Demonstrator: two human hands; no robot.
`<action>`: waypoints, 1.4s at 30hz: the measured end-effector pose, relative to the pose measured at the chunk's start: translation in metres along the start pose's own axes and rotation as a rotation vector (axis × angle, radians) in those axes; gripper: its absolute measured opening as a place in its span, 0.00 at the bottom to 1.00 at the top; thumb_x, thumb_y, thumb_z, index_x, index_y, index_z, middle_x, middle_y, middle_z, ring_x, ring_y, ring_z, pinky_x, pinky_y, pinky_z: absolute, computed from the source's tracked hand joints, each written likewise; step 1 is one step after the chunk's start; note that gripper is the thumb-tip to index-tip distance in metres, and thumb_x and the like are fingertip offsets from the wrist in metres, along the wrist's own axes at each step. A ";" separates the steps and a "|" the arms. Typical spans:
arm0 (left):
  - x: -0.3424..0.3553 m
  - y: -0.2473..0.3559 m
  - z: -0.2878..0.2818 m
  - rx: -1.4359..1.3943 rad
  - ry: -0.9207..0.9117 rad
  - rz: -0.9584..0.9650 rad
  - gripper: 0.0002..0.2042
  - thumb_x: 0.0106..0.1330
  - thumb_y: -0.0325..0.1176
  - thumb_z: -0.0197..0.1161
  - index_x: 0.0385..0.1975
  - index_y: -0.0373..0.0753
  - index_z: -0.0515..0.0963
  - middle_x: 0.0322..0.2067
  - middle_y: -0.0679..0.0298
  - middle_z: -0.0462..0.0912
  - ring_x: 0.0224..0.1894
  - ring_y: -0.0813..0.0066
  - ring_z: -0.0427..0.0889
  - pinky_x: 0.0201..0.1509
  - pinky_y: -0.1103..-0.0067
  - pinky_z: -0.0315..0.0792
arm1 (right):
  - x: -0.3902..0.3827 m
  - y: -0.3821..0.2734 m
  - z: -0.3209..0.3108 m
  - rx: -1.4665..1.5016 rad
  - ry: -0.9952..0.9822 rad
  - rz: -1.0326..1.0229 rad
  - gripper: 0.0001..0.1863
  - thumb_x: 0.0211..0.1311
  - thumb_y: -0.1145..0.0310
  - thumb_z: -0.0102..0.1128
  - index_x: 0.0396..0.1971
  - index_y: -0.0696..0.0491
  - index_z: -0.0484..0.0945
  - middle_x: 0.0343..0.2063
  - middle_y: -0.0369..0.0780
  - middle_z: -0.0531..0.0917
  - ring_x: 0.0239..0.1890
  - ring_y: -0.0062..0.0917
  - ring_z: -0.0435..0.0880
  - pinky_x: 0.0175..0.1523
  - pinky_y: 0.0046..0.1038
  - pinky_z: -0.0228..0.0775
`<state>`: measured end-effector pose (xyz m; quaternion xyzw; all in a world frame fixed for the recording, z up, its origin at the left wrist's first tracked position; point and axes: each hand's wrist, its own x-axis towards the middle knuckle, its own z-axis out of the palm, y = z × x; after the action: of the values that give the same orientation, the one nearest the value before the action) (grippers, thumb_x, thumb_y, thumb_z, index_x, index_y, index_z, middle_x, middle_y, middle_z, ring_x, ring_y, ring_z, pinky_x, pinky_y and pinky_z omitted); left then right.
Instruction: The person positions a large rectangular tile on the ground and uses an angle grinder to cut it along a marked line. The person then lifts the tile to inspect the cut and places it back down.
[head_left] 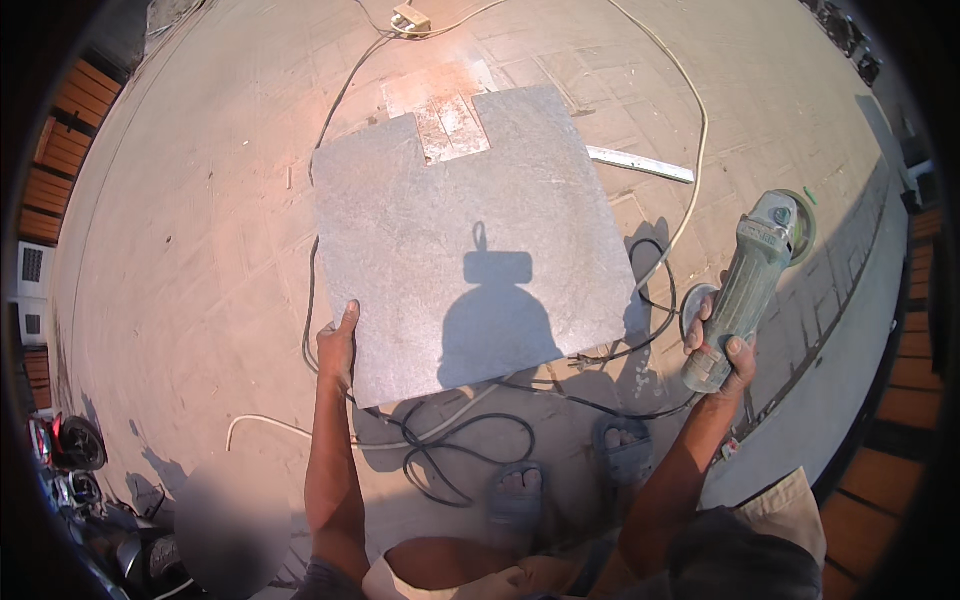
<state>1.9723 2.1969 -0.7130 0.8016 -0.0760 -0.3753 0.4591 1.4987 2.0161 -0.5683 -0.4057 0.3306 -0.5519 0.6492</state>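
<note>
A large grey square tile (pixel 400 250) is held up slightly tilted in front of me, with a rectangular notch in its far edge. My left hand (pixel 338 350) grips the tile's left edge near the close corner, thumb on top, other fingers hidden. Off to the right, my right hand (pixel 738 365) is wrapped round the body of a dusty green angle grinder (pixel 755 270). The grinder's disc (pixel 803 228) points away from me and is clear of the tile. A round grey piece (pixel 692 308) shows beside my right fingers; its kind is unclear.
A black cable (pixel 520 425) lies looped between the tile and my sandals (pixel 515 492). A cream cable (pixel 703 120) curves round the right side to a socket block (pixel 410 20). A white strip (pixel 640 164) lies right of the tile. Reddish dust (pixel 440 85) covers paving beyond the notch.
</note>
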 end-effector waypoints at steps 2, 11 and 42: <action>-0.005 0.016 0.006 -0.068 -0.086 -0.050 0.36 0.62 0.57 0.68 0.49 0.21 0.76 0.42 0.50 0.84 0.41 0.64 0.83 0.48 0.73 0.76 | -0.002 0.000 0.005 0.027 -0.003 -0.002 0.53 0.44 0.57 0.71 0.68 0.65 0.54 0.37 0.47 0.74 0.24 0.28 0.79 0.25 0.24 0.77; 0.095 0.079 0.011 -0.170 -0.211 -0.015 0.39 0.61 0.53 0.71 0.58 0.21 0.70 0.51 0.47 0.80 0.51 0.61 0.81 0.55 0.69 0.76 | 0.004 0.008 0.017 0.138 -0.031 0.033 0.52 0.43 0.58 0.72 0.65 0.67 0.56 0.35 0.48 0.74 0.23 0.29 0.80 0.26 0.27 0.78; -0.201 0.110 0.153 0.089 -0.902 0.461 0.18 0.64 0.39 0.71 0.46 0.31 0.81 0.36 0.64 0.85 0.38 0.84 0.79 0.44 0.83 0.74 | 0.011 0.055 0.091 0.544 -0.172 0.296 0.27 0.53 0.64 0.68 0.48 0.66 0.71 0.34 0.47 0.80 0.28 0.32 0.85 0.29 0.33 0.85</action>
<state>1.7519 2.1242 -0.5649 0.5412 -0.4574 -0.5694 0.4167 1.6048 2.0235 -0.5765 -0.2100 0.1701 -0.4831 0.8328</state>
